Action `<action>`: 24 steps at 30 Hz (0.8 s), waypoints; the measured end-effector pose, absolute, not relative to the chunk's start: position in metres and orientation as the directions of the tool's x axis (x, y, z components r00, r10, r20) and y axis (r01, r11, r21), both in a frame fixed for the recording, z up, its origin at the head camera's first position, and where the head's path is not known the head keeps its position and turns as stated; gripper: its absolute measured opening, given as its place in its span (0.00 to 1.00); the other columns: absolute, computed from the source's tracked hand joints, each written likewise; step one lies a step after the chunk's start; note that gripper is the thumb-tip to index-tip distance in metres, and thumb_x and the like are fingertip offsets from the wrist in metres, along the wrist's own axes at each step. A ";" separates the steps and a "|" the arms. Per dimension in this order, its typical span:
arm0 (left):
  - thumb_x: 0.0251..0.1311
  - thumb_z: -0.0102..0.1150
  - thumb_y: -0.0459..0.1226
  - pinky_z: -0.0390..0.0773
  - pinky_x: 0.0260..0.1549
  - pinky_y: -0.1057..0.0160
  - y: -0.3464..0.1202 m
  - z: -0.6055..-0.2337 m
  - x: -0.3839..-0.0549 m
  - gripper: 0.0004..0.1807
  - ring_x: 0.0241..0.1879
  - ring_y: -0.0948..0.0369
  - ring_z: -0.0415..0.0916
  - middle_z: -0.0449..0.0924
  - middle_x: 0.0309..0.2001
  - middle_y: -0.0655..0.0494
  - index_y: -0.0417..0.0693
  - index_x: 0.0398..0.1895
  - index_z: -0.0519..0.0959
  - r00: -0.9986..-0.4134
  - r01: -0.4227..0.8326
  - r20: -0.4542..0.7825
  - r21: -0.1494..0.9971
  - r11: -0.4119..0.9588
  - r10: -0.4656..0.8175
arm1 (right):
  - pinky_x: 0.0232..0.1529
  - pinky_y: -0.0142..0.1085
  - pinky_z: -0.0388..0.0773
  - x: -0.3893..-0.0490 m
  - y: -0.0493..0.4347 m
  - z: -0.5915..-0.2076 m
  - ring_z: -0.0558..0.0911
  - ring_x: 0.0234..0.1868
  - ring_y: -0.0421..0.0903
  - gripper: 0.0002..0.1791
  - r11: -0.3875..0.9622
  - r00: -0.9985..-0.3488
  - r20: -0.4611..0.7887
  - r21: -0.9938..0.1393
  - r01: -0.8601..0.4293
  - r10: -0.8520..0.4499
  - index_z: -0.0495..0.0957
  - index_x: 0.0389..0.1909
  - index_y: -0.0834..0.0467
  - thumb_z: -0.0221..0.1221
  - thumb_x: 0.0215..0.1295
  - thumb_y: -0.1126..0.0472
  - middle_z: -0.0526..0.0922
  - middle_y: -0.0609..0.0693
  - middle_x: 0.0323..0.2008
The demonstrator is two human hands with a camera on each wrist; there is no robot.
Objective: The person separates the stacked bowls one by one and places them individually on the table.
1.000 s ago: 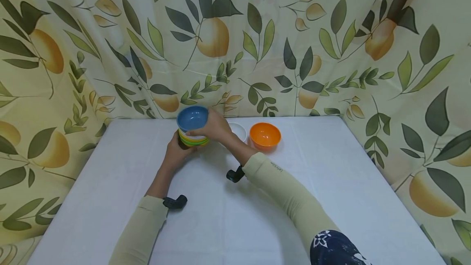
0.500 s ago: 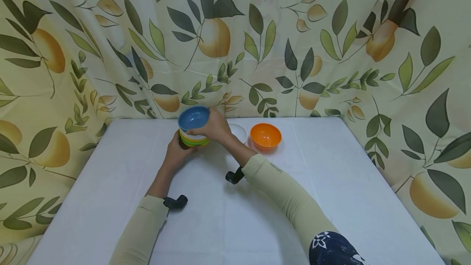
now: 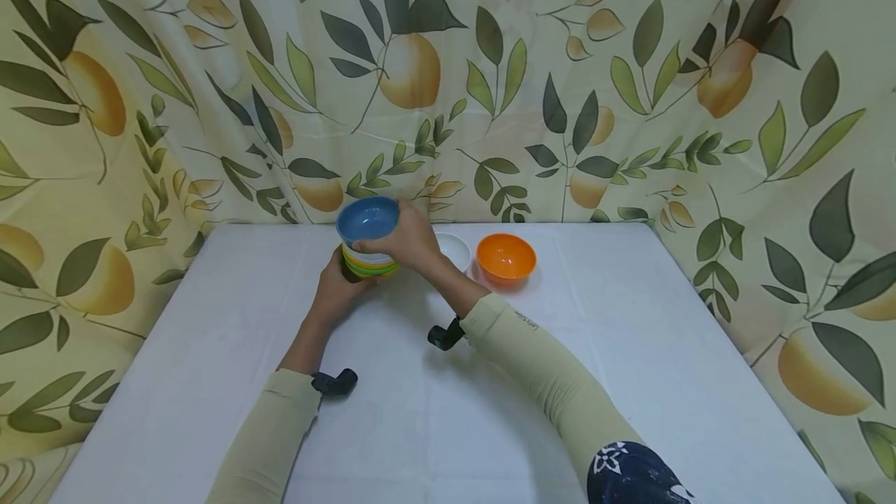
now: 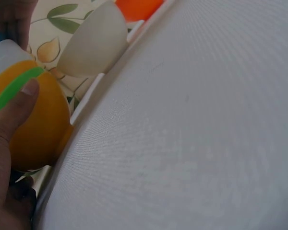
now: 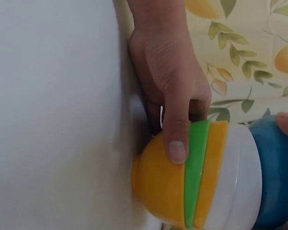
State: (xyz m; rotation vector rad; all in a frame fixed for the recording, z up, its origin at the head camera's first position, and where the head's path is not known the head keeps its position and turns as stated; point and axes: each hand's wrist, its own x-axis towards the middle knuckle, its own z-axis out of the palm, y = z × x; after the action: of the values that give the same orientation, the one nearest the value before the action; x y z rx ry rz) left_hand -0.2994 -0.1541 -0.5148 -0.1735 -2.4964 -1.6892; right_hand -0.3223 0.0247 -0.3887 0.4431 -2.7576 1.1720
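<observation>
Toward the far side of the table stands a nested stack of yellow, green and white bowls (image 3: 369, 264). My left hand (image 3: 334, 288) grips it low on the left; in the right wrist view its thumb lies over the bottom yellow bowl (image 5: 158, 177), at the green bowl's rim (image 5: 197, 172). On top, tilted slightly, is a blue bowl (image 3: 367, 218), its base in the white bowl (image 5: 234, 182). My right hand (image 3: 409, 239) holds the blue bowl by its right side, thumb toward me and the other fingers mostly hidden behind it.
Right of the stack, a white bowl (image 3: 456, 250) sits partly hidden behind my right wrist. Beside it is an orange bowl (image 3: 505, 258). A white cloth covers the table (image 3: 448, 411), and a fruit-patterned curtain (image 3: 490, 99) hangs behind its far edge.
My right hand has raised the blue bowl slightly, and more of the white bowl shows under it. My left hand stays on the stack.
</observation>
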 end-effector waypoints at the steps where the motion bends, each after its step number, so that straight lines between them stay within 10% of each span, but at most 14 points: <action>1: 0.56 0.79 0.45 0.58 0.76 0.42 -0.154 -0.515 -0.299 0.58 0.74 0.44 0.62 0.65 0.74 0.41 0.44 0.83 0.52 -0.986 0.162 0.164 0.915 0.369 0.026 | 0.58 0.47 0.83 -0.322 0.025 -0.388 0.80 0.60 0.55 0.60 0.655 -0.952 0.215 -0.690 -0.306 -0.219 0.66 0.73 0.66 0.81 0.47 0.38 0.79 0.60 0.62; 24: 0.56 0.81 0.46 0.53 0.78 0.41 -0.154 -0.515 -0.300 0.58 0.76 0.45 0.59 0.66 0.75 0.43 0.46 0.83 0.54 -0.986 0.160 0.168 0.909 0.386 0.012 | 0.61 0.49 0.82 -0.293 0.053 -0.357 0.77 0.64 0.55 0.62 0.534 -0.962 0.213 -0.801 -0.272 -0.170 0.60 0.80 0.63 0.80 0.51 0.42 0.74 0.60 0.69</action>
State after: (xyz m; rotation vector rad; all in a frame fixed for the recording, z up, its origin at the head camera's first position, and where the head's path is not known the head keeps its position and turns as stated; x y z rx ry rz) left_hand -0.3001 -0.1542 -0.5153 -0.1561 -2.5011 -1.6637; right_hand -0.2927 0.0528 -0.3570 0.3839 -2.6552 1.4147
